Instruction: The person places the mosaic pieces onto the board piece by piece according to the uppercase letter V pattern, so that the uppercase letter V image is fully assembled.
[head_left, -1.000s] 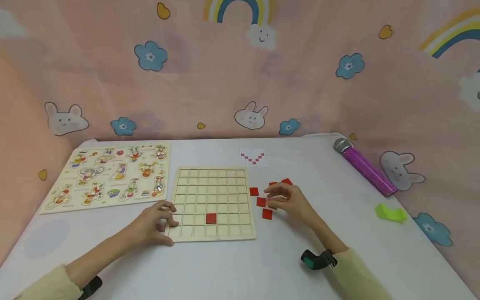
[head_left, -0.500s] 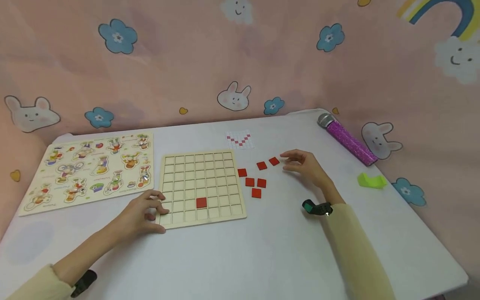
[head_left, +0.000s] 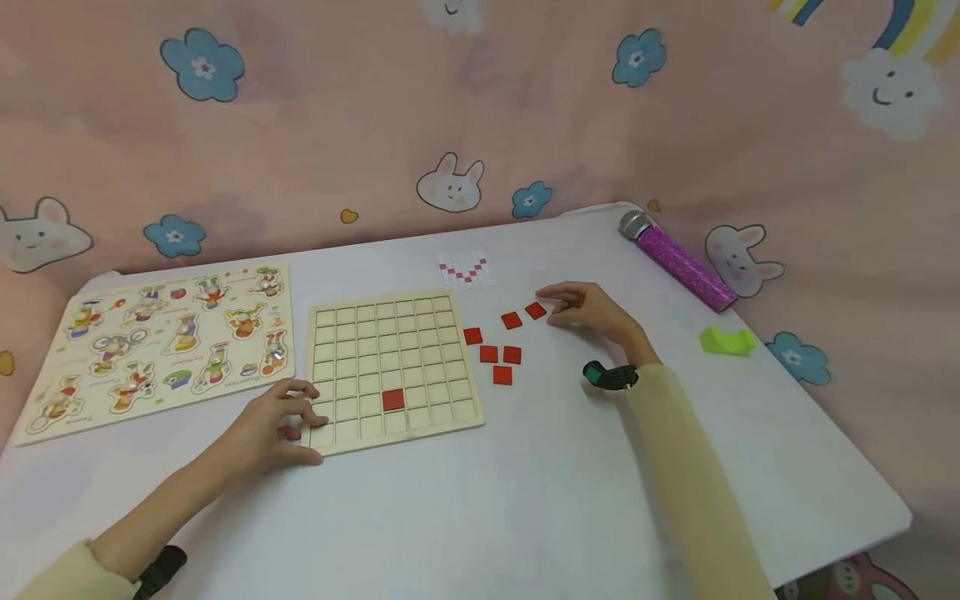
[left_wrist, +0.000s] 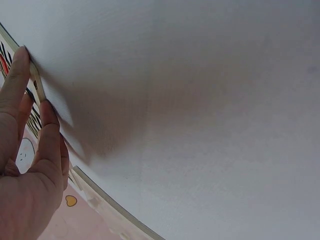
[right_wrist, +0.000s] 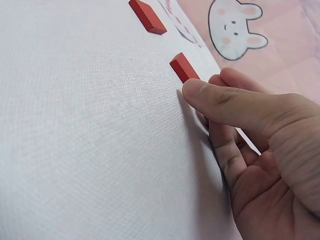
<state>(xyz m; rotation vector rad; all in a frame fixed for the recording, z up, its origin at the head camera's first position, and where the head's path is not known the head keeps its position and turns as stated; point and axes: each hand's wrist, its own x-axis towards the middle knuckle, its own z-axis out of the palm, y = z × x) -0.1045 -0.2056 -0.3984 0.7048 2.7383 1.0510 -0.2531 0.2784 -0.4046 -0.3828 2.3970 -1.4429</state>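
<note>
Right hand has shifted leftward against the loose red tiles in the last half second and now stands at the rightmost red tile; the head view itself has swung, and no displacement of the grid board against the tiles is noted. Governing relation: the rightmost red tile lies flat on the white surface, immediately left of the right hand, at its fingertips. Thumb and forefinger stand apart, the forefinger by the far side of the piece, the thumb by its right side; in the right wrist view the thumb tip overlaps one end of it, so contact cannot be confirmed. Left hand is well apart, across the grid board, gripping that board's near left corner between thumb and fingers; the right hand is plainly the nearer. Orientation: the rightmost red tile appears square in plan, so no long axis or leading end can be assigned; its edges sit askew to the board's grid lines, one corner directed roughly toward the right thumb
</note>
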